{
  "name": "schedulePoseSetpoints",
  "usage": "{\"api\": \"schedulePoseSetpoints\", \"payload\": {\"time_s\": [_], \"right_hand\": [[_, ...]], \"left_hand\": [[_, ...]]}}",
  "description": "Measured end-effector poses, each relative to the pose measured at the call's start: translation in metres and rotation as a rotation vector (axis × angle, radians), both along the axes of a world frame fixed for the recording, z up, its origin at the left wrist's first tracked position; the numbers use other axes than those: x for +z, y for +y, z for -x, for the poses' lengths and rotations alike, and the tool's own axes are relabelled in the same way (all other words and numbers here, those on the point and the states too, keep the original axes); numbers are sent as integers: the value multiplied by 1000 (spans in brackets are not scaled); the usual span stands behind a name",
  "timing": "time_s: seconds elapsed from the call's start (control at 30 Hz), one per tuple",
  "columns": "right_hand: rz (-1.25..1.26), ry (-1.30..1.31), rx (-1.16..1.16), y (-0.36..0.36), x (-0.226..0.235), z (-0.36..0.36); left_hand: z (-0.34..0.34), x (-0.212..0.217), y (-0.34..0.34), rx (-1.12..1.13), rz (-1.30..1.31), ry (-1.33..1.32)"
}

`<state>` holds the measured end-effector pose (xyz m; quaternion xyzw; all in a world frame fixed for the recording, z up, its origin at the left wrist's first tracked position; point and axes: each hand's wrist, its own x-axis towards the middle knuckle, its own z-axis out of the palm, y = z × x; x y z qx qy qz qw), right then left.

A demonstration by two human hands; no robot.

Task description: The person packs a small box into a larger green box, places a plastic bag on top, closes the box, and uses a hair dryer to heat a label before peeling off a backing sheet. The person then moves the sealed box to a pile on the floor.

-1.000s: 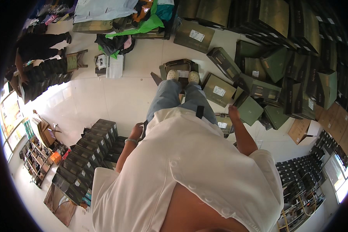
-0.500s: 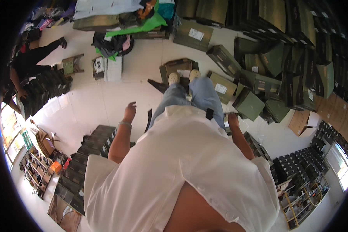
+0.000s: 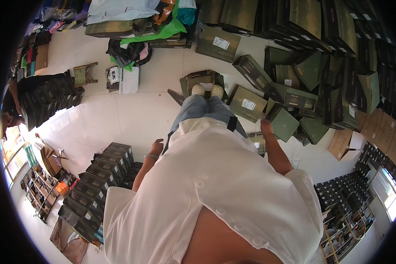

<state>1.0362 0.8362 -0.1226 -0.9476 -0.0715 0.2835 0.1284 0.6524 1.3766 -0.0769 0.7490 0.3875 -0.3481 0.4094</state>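
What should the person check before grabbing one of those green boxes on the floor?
1. Left hand free: ok, it hangs by the hip with nothing in it.
2. Right hand free: cannot tell, only its back shows, low beside the green box.
3. A box within reach: ok, that green box lies right next to the right hand.
4. Footing: not ok, both shoes stand on an opened box, not on bare floor.
5. Room on the left: ok, pale floor shows between the legs and the stack of dark boxes.
6. Other people nearby: ok, the one person is far off at the left edge.
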Motion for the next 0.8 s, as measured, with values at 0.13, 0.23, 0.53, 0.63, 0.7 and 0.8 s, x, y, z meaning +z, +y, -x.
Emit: {"api": "schedulePoseSetpoints", "payload": {"time_s": [0.13,0.23,0.53,0.63,0.7,0.8], "right_hand": [[9,-122,193,29,29,-33],[136,-64,390,23,19,-10],[143,338,391,18,13,28],[287,396,429,9,13,15],[319,465,474,5,13,-8],[375,377,521,21,1,-53]], "left_hand": [[-30,-5,-2,148,33,-57],[-34,-26,35,-197,-23,-218],[-142,18,67,353,-21,-177],[-164,30,55,421,-8,-98],[-172,41,44,187,-65,-105],[-189,61,32,-139,-114,-65]]}}
